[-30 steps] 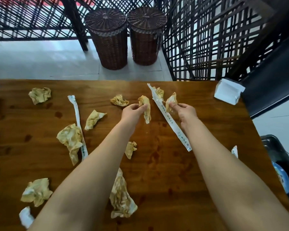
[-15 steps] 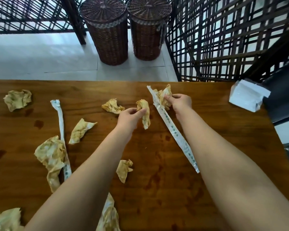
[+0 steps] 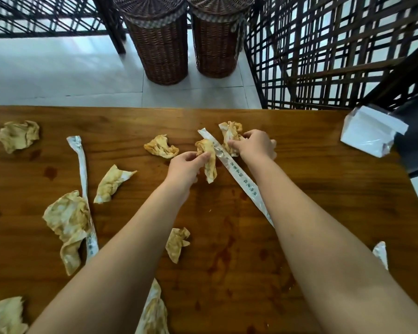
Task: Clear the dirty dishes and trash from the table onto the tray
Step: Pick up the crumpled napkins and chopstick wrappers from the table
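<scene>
drawn closer together since half a second ago: left hand [image 3: 182, 166] and right hand [image 3: 256, 144], now almost meeting over the chopstick wrapper [image 3: 237, 175] lying slantwise on the counter [image 3: 323, 189]. pinching a stained napkin [image 3: 210, 165] between the left fingers [image 3: 198, 155], left to dangle just above the wood. curled round a crumpled napkin wad [image 3: 229, 136] with the right fingers [image 3: 235, 142], just beside the wrapper's far end. looks like mid-gathering: bunching scraps in the hands before any trip to the tray, not in view here. to do this well: feed the dangling napkin into the right-hand bundle, freeing the left hand; then take the wrapper by its far end and fold it in rather than dragging it through the stains. keep a firm squeeze, given limp, greasy-looking paper. next, probably, reach for the loose napkin [image 3: 161, 148] just left of the left hand. leave the white tissue pack [image 3: 369, 135] at the far right corner unless plainly trash.
</scene>
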`<state>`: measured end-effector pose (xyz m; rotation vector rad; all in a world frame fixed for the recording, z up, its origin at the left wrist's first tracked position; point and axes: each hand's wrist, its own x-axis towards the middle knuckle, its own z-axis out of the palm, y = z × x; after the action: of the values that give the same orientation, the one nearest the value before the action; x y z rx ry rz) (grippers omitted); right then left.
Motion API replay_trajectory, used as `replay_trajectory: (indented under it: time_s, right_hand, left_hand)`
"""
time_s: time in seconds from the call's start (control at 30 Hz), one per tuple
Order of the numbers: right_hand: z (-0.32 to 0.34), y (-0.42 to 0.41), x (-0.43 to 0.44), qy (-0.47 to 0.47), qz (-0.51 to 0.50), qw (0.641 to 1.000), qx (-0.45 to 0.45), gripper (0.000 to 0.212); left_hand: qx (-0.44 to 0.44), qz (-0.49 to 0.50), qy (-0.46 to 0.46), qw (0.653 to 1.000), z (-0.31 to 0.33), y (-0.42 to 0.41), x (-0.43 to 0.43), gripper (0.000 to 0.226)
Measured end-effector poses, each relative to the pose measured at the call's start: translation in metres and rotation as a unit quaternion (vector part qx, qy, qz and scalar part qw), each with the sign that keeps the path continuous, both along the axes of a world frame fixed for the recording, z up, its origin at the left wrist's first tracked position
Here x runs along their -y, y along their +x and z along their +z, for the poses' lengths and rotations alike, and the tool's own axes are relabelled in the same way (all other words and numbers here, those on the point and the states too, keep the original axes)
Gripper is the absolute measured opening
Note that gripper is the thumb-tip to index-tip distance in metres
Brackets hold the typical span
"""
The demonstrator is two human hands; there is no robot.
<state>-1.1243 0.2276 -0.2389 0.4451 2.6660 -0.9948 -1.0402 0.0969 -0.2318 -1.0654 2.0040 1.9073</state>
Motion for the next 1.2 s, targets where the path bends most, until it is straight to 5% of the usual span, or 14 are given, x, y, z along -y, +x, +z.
replay_trajectory:
  time_s: [0.2,0.5,1.2]
  right_hand:
    - [-0.001,0.002,-0.007,-0.040,-0.005,0.999,0.011,0.048]
    - [0.014,0.009,-0.032,-0.244,-0.087,0.966,0.014,0.044]
    - [0.043,0.066,-0.024,-0.376,-0.057,0.923,0.057,0.031]
  left_hand:
    - [0.011,0.003,0.002,1.000,-0.003,0.007,0.001,0.042]
    - [0.007,0.015,0.014,1.000,0.009,0.012,-0.002,0.044]
    - [-0.027,0.062,-0.007,0.998,0.037,0.059,0.004,0.045]
